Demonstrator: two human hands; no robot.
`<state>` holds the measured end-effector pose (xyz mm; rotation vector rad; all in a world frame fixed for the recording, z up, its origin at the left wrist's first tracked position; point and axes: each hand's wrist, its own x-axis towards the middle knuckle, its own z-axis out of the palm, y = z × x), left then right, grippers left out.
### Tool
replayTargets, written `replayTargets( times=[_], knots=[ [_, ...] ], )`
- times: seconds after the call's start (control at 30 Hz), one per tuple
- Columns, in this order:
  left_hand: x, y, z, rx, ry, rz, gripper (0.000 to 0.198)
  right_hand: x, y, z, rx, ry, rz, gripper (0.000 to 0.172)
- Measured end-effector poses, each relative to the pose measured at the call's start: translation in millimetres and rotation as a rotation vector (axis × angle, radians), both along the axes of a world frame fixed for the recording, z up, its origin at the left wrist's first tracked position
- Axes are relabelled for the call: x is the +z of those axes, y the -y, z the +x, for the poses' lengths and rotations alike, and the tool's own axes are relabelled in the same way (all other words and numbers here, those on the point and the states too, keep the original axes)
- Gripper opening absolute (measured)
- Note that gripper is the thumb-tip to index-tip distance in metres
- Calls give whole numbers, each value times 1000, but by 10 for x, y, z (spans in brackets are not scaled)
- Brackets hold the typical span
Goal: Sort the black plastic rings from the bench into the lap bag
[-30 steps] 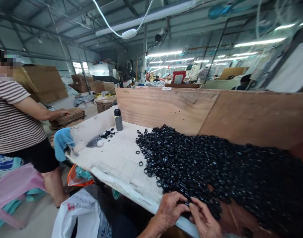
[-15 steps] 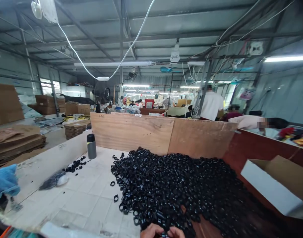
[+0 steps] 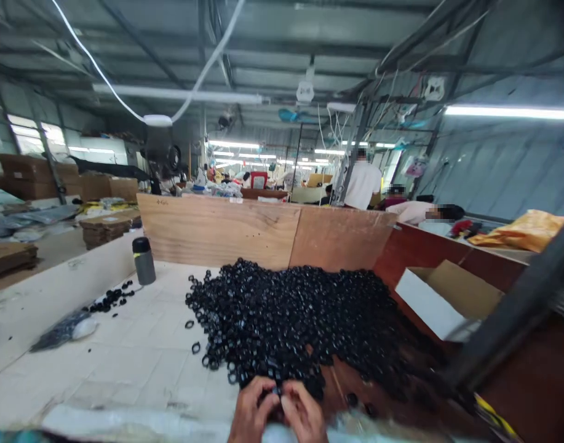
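A big heap of small black rings point(image 3: 300, 320) covers the middle and right of a white table point(image 3: 125, 363). My left hand point(image 3: 251, 411) and my right hand point(image 3: 304, 413) are together at the near edge of the heap, at the bottom of the view. Both have their fingers curled and pinched on black rings point(image 3: 276, 391) held between them. How many rings they hold cannot be made out.
Plywood boards point(image 3: 263, 231) wall the table's far side and right. A grey flask point(image 3: 144, 261) stands at the back left beside several loose rings point(image 3: 109, 298) and a dark bag point(image 3: 63, 329). An open cardboard box point(image 3: 443, 295) sits right. People work in the background.
The view has swung right and tilted down a little, so both hands show more fully. The person in the striped shirt at the left is out of view. My hands stay pinched together at the heap.
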<state>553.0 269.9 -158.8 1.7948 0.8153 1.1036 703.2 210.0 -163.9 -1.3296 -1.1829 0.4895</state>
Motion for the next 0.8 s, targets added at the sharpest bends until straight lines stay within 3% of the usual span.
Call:
replayTargets(
  times=[0.07, 0.13, 0.37, 0.53, 0.67, 0.73, 0.8],
  knots=[
    [161, 70, -28, -56, -11, -32, 27, 80, 75, 13, 98, -20, -34, 33],
    [219, 60, -23, -57, -3, -46, 25, 122, 93, 31, 115, -77, -100, 30],
    [184, -3, -9, -164, -1, -31, 21, 230, 127, -33, 139, -221, -177, 28],
    [105, 166, -110, -199, 4, 286, 16, 392, 293, -196, 89, -523, -384, 35],
    [-62, 378, -223, -218, -111, 466, 31, 451, 430, -267, 88, -775, -637, 33],
    [-80, 463, -265, -199, -130, 441, 32, 478, 489, -285, 91, -759, -679, 30],
    [-45, 524, -292, -172, -91, 319, 26, 501, 539, -302, 86, -607, -583, 28]
  ],
)
